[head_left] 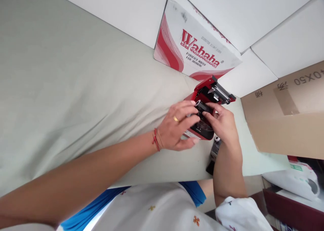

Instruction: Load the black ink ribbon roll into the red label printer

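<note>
You are working with a red-and-black label printer (205,131) that is sitting between your two hands on the cloth-covered desk, its lid (216,89) standing raised at the side away from you. Your left hand (177,124) is spreading over the printer's left side, fingers apart and lightly bent, thumb stretching well away from them toward the near edge; you are keeping it loosely open, and whether its fingertips are pressing on anything cannot be told. Your right hand (224,121) is coming in from the opposite side, thumb and index finger nearly closed, pinching the right part of a dark roll (201,106) at the printer's opening. The roll is showing a smooth cylindrical shape with a pale, ring-like core at its left end. The printer is displaying glossy, rounded black plastic inside a red shell, while the lid is carrying a grey bar. Beneath, the pale green fabric is creasing into soft folds left of the printer. Behind it, a glossy white-and-red Wahaha carton (197,49) is leaning near smooth white wall panels (253,18), and a matte brown cardboard box (288,123) is standing to the right. Near your right wrist, a small dark object (213,155) is lying partly hidden.
</note>
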`<action>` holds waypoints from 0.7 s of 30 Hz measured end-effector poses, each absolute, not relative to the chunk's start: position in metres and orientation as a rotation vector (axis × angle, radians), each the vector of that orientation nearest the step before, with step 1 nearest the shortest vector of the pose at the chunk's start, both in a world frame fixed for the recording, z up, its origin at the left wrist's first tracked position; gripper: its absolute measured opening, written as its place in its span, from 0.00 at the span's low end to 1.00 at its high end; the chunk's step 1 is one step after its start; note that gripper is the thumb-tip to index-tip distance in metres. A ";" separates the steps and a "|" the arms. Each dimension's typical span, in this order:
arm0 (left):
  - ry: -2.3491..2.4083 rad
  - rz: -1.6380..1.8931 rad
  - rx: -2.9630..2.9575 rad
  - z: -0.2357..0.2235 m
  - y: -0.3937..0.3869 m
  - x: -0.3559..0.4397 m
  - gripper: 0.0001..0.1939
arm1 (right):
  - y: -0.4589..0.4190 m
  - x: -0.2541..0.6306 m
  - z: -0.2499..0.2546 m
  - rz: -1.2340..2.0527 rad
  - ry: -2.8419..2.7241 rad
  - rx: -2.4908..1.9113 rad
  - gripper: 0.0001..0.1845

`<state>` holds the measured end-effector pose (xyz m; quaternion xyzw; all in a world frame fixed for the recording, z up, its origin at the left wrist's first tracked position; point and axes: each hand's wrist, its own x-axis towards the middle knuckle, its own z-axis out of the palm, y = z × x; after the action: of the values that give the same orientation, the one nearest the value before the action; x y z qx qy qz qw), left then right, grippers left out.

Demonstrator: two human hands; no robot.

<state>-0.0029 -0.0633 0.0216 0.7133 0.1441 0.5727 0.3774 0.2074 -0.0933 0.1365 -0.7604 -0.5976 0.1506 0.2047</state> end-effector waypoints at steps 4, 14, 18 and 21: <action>0.225 1.335 1.927 0.025 -0.073 0.002 0.11 | -0.084 0.203 0.133 0.294 -1.704 -2.223 0.25; 0.309 1.260 2.037 0.025 -0.071 0.007 0.18 | -0.088 0.194 0.145 0.315 -1.776 -2.142 0.19; 0.362 1.446 2.282 0.020 -0.076 0.010 0.19 | -0.102 0.204 0.150 0.188 -1.492 -1.829 0.19; 0.445 1.731 2.501 0.022 -0.078 0.011 0.15 | -0.093 0.224 0.146 -0.174 -1.400 -1.633 0.25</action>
<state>0.0110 -0.0784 0.0220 0.8131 0.1447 0.5628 0.0337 0.2239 -0.0928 0.1464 -0.6672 -0.5718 -0.0710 0.4721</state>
